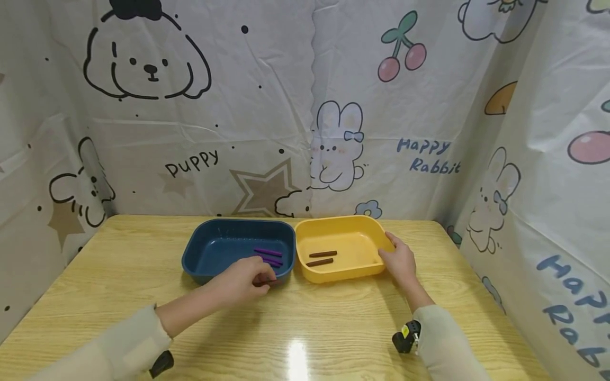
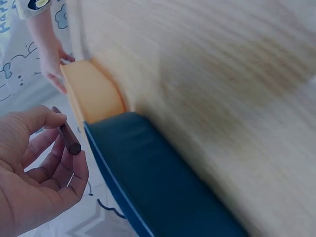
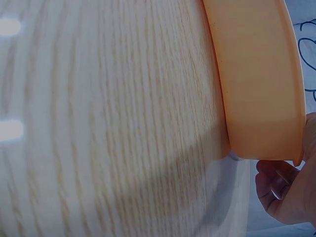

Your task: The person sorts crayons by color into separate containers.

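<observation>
My left hand [image 1: 244, 279] pinches a short dark brown stick [image 2: 68, 138] between thumb and fingers, at the near right rim of the blue tray [image 1: 205, 248]. Inside that tray lie several purple sticks [image 1: 268, 252], partly hidden by the hand. To its right stands a yellow tray [image 1: 355, 246], holding two brown sticks [image 1: 323, 254] at its left side. My right hand [image 1: 402, 262] grips the right rim of the yellow tray, thumb at the inside and fingers outside; in the right wrist view its curled fingers [image 3: 269, 185] show by the tray's end wall.
Both trays stand side by side near the back of the wooden table [image 1: 295, 323]. A printed cloth [image 1: 267, 106] hangs behind the table and along its sides. Each wrist wears a small black device [image 1: 406, 337].
</observation>
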### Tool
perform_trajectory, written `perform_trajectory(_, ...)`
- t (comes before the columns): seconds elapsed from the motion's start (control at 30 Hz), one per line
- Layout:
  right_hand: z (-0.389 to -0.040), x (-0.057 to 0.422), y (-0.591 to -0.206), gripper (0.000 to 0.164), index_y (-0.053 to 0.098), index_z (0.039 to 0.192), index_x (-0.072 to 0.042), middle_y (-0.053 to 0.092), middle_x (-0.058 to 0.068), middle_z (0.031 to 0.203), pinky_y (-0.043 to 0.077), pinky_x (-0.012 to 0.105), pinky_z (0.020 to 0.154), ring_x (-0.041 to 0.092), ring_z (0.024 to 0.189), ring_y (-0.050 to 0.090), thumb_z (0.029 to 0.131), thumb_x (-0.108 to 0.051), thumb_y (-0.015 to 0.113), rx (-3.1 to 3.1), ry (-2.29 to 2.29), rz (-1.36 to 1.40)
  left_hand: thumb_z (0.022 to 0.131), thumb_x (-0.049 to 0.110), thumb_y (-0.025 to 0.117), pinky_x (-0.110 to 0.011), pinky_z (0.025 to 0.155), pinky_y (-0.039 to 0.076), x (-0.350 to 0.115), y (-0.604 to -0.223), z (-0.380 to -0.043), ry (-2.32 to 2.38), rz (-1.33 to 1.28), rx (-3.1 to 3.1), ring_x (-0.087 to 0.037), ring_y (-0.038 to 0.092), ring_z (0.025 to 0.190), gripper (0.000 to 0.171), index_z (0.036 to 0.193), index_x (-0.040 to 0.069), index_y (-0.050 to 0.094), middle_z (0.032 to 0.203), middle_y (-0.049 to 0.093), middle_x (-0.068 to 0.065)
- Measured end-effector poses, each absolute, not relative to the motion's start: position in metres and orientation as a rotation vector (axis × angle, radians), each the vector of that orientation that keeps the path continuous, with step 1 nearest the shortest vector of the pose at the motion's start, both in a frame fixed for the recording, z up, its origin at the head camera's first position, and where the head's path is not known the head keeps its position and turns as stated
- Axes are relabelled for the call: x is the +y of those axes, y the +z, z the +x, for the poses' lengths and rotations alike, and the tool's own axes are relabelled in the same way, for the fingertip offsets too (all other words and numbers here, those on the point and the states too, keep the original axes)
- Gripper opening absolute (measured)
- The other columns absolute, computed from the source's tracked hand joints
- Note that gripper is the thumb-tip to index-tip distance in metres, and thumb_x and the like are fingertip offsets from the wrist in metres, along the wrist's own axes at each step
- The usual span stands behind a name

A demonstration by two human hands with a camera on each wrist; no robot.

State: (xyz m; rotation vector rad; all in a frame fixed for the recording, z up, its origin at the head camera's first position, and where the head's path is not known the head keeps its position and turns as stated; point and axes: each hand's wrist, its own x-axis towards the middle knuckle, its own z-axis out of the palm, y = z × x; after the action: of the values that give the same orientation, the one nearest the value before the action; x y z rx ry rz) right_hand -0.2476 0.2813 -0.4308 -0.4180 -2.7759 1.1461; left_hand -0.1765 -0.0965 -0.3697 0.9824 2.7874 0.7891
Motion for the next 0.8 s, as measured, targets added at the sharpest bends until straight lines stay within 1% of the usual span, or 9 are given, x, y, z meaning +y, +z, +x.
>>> perform_trajectory(0.27,-0.249,0.279,-0.43,0.058,0.038,0.143,-0.01,0.042,0.021,0.143,0.034,0.048,0.106,0.037,0.13,0.04,0.089,-0.017,0.054,-2.769,1.133,-0.436,0.081,0.008,0.067,-0.02,0.063,0.041,-0.084,-0.36,-0.188,0.807,0.976,2.821,-0.008,0.045,0.069,0.01,0.09,0.011,0.069,0.078,0.054,0.003)
perform_trajectory(0.5,-0.248,0.279,-0.429,0.058,0.038,0.143,-0.009,0.042,0.022,0.142,0.035,0.048,0.105,0.038,0.129,0.041,0.088,-0.017,0.053,-2.777,1.124,-0.429,0.081,0.009,0.066,-0.021,0.06,0.038,-0.072,-0.352,-0.198,0.862,0.989,2.824,-0.009,0.044,0.068,0.01,0.091,0.011,0.07,0.076,0.053,0.002)
perform_trajectory(0.8,-0.249,0.28,-0.431,0.058,0.038,0.143,-0.009,0.041,0.021,0.143,0.036,0.048,0.104,0.038,0.129,0.041,0.088,-0.016,0.054,-2.774,1.114,-0.425,0.083,0.011,0.066,-0.024,0.065,0.044,-0.056,-0.334,-0.215,0.879,0.941,2.895,-0.01,0.049,0.07,0.012,0.094,0.012,0.07,0.08,0.058,0.001)
